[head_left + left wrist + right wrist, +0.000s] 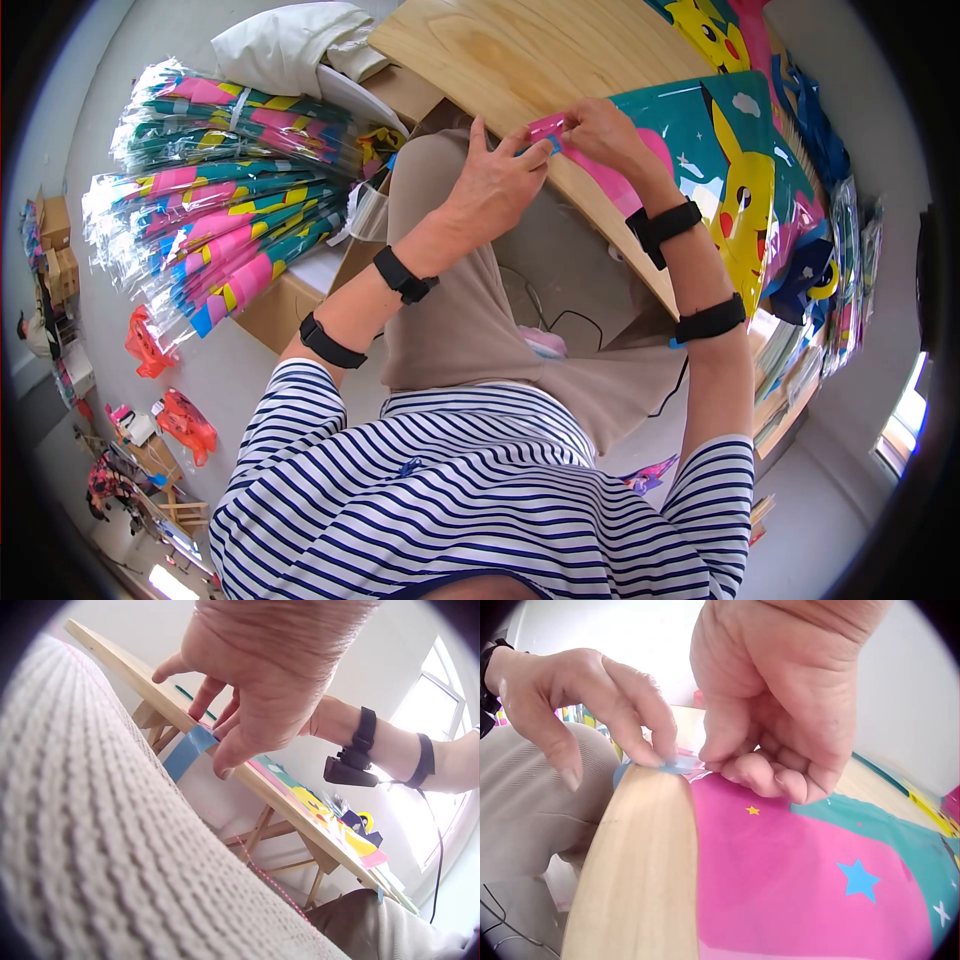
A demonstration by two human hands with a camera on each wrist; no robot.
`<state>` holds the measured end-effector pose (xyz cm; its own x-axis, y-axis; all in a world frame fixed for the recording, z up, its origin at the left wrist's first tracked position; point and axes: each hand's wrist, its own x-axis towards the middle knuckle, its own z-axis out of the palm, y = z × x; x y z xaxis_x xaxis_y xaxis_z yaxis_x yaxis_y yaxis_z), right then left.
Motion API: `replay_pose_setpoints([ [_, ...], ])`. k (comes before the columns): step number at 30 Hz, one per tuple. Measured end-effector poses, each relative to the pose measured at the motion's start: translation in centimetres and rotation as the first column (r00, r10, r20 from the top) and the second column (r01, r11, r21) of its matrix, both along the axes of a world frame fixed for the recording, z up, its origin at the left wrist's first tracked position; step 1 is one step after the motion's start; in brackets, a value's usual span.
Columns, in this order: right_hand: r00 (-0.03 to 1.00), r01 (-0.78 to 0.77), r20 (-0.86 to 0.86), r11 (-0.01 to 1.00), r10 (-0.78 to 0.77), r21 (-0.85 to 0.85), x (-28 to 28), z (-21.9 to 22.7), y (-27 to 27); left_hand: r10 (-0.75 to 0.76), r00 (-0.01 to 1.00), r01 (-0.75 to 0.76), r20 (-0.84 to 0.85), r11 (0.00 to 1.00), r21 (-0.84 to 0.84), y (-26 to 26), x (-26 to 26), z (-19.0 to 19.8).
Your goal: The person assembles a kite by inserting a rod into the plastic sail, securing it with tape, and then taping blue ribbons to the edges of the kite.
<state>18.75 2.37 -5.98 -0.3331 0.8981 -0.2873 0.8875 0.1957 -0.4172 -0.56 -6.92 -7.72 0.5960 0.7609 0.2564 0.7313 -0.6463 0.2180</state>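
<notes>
A glossy plastic sheet [650, 150], printed pink and green with a yellow cartoon figure, lies over the wooden table's edge. My right hand [600, 135] pinches its narrow pink corner between thumb and curled fingers. Beside that corner, blue tape [187, 752] hangs from the table edge. My left hand [495, 185] reaches to the same spot; in the right wrist view its fingertips [654, 759] press on the blue tape at the edge, and its thumb [568, 769] hangs apart. In that view the right hand [780, 705] stands close over the sheet's tip, its fingers hiding part of it.
The wooden table [480, 50] slopes across the front, its edge above my knees. Left lie bundles of wrapped printed sheets [230, 220] on a box, near a white cloth [290, 45]. More printed sheets [845, 270] hang at the right. A cable [575, 315] runs below.
</notes>
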Motion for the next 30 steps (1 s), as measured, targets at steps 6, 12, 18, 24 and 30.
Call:
replay_pose_setpoints([
  [6,0.989,0.104,0.117,0.991,-0.093,-0.086,-0.3,1.0,0.5,-0.015,0.999,0.015,-0.037,1.0,0.006,0.0,0.0,0.4],
  [12,0.944,0.264,-0.094,0.893,-0.317,-0.364,0.6,1.4,1.8,-0.021,0.998,0.021,-0.051,1.0,0.001,0.1,0.0,0.6],
  [18,0.868,0.435,-0.15,0.871,-0.473,-0.229,2.9,3.0,2.3,-0.025,1.0,0.025,-0.009,0.998,0.051,0.1,0.1,0.0],
  [24,0.908,0.304,-0.299,0.953,-0.294,-0.013,2.0,1.2,-1.4,-0.016,0.998,0.016,-0.053,1.0,0.0,0.0,0.3,0.5],
  [30,0.894,0.418,-0.165,0.908,-0.416,-0.022,-0.4,-0.8,-2.6,-0.003,0.999,0.004,-0.05,1.0,0.015,-0.1,0.2,0.4],
])
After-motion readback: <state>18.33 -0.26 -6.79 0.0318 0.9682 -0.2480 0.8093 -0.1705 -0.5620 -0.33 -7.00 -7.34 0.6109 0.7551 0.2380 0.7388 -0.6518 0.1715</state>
